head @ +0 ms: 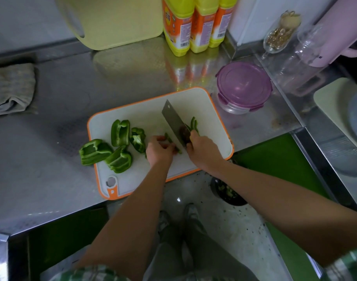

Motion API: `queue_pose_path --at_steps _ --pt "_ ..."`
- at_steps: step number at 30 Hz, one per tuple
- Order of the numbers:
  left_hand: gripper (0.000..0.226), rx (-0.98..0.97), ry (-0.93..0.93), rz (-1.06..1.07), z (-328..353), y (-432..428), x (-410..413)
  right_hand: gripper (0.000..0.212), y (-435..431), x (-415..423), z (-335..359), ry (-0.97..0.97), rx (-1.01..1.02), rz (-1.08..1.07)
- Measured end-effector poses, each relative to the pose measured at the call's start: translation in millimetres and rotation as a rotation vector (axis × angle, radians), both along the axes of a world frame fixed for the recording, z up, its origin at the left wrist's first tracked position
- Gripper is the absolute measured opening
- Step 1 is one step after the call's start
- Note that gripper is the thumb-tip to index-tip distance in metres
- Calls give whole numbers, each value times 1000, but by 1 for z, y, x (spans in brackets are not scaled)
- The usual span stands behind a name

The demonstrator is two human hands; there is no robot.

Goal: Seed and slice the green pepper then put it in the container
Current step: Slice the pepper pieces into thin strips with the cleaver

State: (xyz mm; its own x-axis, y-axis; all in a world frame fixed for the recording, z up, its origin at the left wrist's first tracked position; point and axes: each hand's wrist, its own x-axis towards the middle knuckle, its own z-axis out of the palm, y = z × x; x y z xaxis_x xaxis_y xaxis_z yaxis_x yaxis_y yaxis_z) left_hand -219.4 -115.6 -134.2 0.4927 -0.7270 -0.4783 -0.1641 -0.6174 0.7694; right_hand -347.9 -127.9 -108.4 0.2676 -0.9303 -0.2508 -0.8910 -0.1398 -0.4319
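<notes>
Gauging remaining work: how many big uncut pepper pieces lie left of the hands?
4 pepper pieces: one straddling the cutting board's left edge, one farther back, one nearer the front edge, one beside the left hand. The hand may hide more.

Yellow bottles (206,5), orange labels (203,29), print too blurred to read

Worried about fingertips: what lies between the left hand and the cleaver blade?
In the head view, only the narrow pepper piece that the left hand holds down lies there, right beside the cleaver blade.
</notes>
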Motion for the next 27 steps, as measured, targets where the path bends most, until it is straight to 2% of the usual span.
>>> queue_pose_path --at_steps 7,17,22,27 --pt "31 -12 29 -1 -1 1 2 14 -8 7 1 -62 -47 -40" --pt "18 -36 33 107 -1 5 -6 12 7 -4 0 -71 -77 41" --pt "19 -29 -75 9 6 3 -10 12 2 -9 4 -101 -56 9" --pt "23 -38 32 -28 4 -2 -12 25 -5 -19 7 -74 -83 -96"
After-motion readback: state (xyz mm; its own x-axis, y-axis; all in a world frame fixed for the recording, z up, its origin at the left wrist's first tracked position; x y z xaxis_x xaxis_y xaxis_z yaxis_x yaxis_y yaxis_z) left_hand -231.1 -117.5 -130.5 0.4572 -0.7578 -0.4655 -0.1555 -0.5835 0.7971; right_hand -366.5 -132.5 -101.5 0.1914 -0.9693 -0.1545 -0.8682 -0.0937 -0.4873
